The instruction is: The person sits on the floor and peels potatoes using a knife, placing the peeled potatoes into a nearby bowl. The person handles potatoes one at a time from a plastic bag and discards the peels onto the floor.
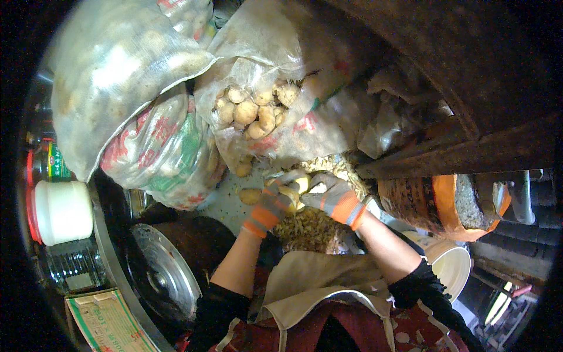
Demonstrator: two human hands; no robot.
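In the head view both hands wear grey and orange knit gloves and meet at the middle. My left hand is closed around a partly peeled potato. My right hand touches the potato's right side, its fingers curled; whether it holds a small tool cannot be seen. A loose potato lies on the floor left of my left hand. Brown peelings are heaped below the hands. Pale cut pieces lie beyond my right hand. Potatoes show in the mouth of an open woven plastic sack.
More full sacks stand at the upper left. A metal lid and a white tub are at the left. On the right are a wooden beam, an orange-edged bag and a pale bucket.
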